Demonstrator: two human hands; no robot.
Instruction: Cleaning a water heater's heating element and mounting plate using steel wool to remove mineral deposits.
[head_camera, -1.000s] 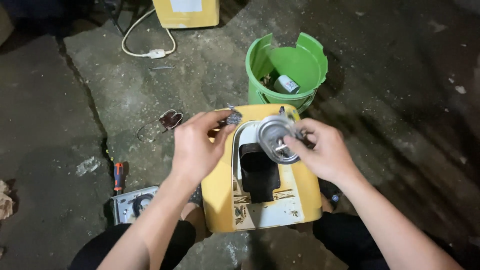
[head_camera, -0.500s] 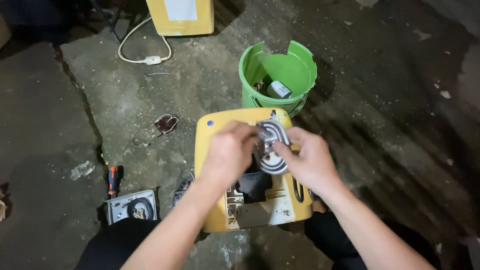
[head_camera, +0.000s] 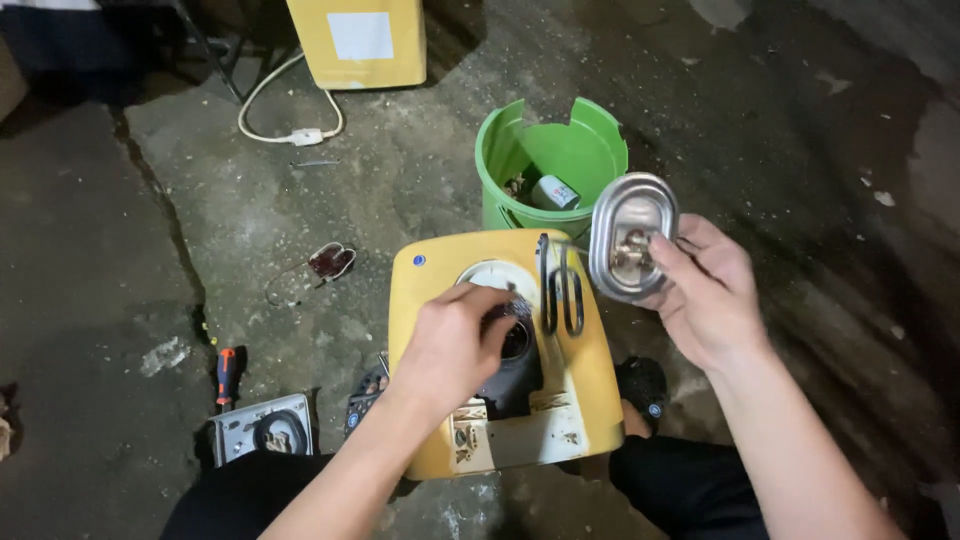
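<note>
Above the yellow casing (head_camera: 500, 440), right hand (head_camera: 705, 295) grips a seemingly corroded heating element (head_camera: 630, 235).

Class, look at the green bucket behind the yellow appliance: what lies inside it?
Inside the green bucket lies a small white cylindrical can and some small brownish bits by the left wall. The near part of the floor is hidden by the bucket's own front wall.

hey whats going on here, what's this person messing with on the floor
A person works over a yellow appliance casing lying on a cracked concrete floor. The right hand holds up a round metal flange plate with a looped heating coil attached, lifted clear of the casing. The left hand rests its fingers at the round opening in the casing. A broken green bucket stands beyond, and a screwdriver lies to the left.
</note>
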